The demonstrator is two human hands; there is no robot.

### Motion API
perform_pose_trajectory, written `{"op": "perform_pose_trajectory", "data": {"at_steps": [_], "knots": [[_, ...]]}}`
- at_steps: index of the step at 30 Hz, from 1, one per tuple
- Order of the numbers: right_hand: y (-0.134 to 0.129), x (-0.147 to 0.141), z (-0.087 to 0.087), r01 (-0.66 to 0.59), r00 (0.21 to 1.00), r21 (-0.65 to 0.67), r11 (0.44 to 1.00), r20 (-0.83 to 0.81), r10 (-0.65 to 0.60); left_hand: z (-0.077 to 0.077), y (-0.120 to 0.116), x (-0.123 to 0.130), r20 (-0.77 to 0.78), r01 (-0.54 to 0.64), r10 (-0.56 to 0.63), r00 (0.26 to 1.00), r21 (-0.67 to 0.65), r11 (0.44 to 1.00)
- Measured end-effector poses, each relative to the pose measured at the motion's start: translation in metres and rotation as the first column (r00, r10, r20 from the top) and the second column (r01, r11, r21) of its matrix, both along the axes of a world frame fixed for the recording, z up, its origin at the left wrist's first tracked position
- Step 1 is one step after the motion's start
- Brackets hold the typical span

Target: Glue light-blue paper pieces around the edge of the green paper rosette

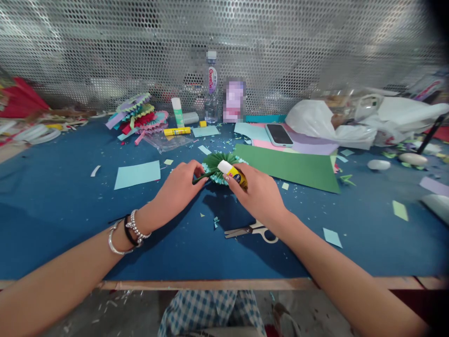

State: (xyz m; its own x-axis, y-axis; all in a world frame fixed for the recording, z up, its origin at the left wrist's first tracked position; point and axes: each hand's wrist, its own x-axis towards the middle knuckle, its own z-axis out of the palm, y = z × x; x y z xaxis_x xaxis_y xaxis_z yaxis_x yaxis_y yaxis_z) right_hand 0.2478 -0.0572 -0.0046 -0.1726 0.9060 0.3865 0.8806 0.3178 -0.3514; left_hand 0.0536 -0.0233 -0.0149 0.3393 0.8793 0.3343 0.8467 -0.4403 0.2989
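Note:
In the middle of the blue table, my left hand (182,183) pinches the dark green stem of a pleated paper flower (214,161), green inside with a light blue fringed edge. My right hand (261,193) is wrapped round a yellow glue stick (237,177) whose white end (224,166) lies over the flower's green pleats. Whether the glue touches the paper I cannot tell. Below my right hand lies a pair of scissors (253,230) with white handles, its blades pointing left. Part of the flower is hidden behind my fingers.
Fringed paper pieces (140,117) are heaped at the back left, beside another yellow glue stick (177,131) and a water bottle (211,89). A green sheet (291,167) and a phone (278,135) lie to the right, near plastic bags (315,122). Paper scraps dot the table (168,255).

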Motion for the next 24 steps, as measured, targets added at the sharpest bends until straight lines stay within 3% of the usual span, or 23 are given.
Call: {"op": "perform_pose_trajectory", "data": {"at_steps": [9, 24], "knots": [[-0.0005, 0.0, -0.0009, 0.001, 1.0, 0.0, 1.0, 0.005, -0.001, -0.0003, -0.0017, -0.0017, -0.17, -0.084, 0.069, 0.983, -0.081, 0.993], [0.0006, -0.002, -0.0022, 0.021, 0.999, 0.005, 1.0, 0.027, -0.021, -0.0067, -0.0002, 0.0028, -0.176, -0.064, 0.059, 0.983, -0.026, 0.998]]}}
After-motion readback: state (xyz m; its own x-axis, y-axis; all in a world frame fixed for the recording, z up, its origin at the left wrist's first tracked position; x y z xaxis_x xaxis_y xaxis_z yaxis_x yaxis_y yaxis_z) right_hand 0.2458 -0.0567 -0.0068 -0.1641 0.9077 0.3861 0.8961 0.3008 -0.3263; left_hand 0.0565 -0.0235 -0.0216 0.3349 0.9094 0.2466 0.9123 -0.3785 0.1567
